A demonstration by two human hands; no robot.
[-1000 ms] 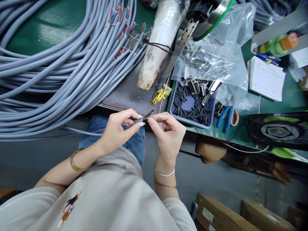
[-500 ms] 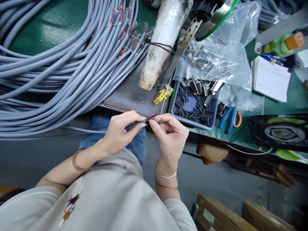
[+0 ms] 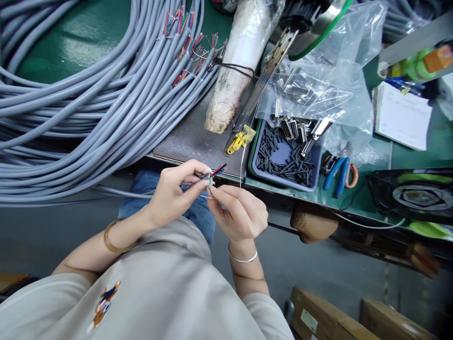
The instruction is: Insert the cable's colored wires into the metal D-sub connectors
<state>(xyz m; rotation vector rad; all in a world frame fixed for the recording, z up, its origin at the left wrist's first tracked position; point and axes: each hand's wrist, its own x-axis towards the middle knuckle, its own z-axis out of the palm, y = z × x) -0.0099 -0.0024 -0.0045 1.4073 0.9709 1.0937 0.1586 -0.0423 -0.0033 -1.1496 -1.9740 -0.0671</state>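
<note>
My left hand (image 3: pixel 179 189) pinches the end of a grey cable (image 3: pixel 120 191), from which thin coloured wires (image 3: pixel 218 170) fan out to the right. Close beside it, my right hand (image 3: pixel 239 210) has its fingers closed on a green wire (image 3: pixel 211 181) bent down from the others. A thin pale strand (image 3: pixel 242 165) hangs from the table side down toward my right hand. Both hands are over my lap, just off the table's front edge.
Grey cables (image 3: pixel 106 108) cover the left. Behind my hands are a wrapped roll (image 3: pixel 235 61) and yellow pieces (image 3: pixel 238 141). A blue tray (image 3: pixel 314 182) holds black tubes; beyond are a plastic bag (image 3: pixel 348 89), blue-handled pliers (image 3: pixel 341 177), papers (image 3: pixel 403 115) and a fan (image 3: pixel 419 194).
My right hand has moved down and left, pulling the green wire down from the bundle. My left hand stays nearly in place, and the other wires now stick out to the right.
</note>
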